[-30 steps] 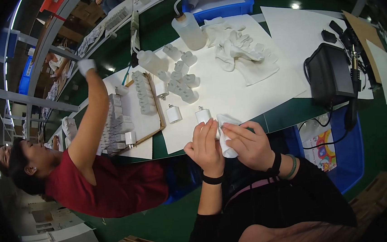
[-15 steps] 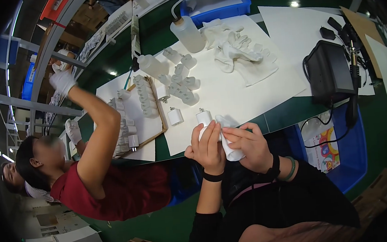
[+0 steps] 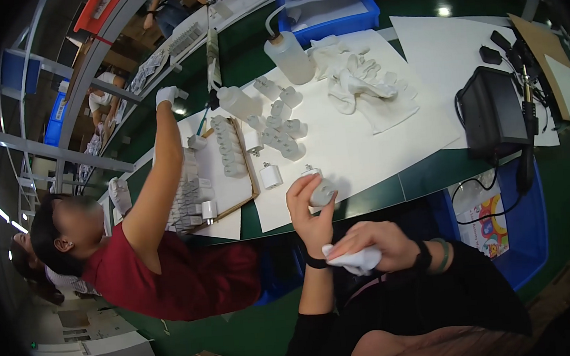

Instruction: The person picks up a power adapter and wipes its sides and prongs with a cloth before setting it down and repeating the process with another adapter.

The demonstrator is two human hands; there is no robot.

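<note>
My left hand [image 3: 309, 215] pinches a white charger plug [image 3: 323, 194] between thumb and fingers just above the table's near edge, its greyish end face turned up. Lower and to the right, my right hand [image 3: 387, 245] grips a bunched white cloth [image 3: 357, 259], apart from the plug. Just beyond my left fingers another white charger [image 3: 310, 171] shows its prongs, partly hidden. A further charger [image 3: 271, 176] stands upright to its left, prongs up. Several more plugs [image 3: 280, 130] form a cluster farther back on the white sheet.
A shallow tray [image 3: 242, 181] holds rows of plugs at left, beside a co-worker in red [image 3: 172, 274] with an arm stretched out. Behind are a squeeze bottle [image 3: 290, 58], white gloves [image 3: 365, 88] and a blue bin [image 3: 369, 11]. A black soldering station [image 3: 494, 108] stands right.
My right hand has drawn the cloth away from the plug, down toward my body. My left hand has tilted the plug. The co-worker's raised gloved hand has swung right, over the table.
</note>
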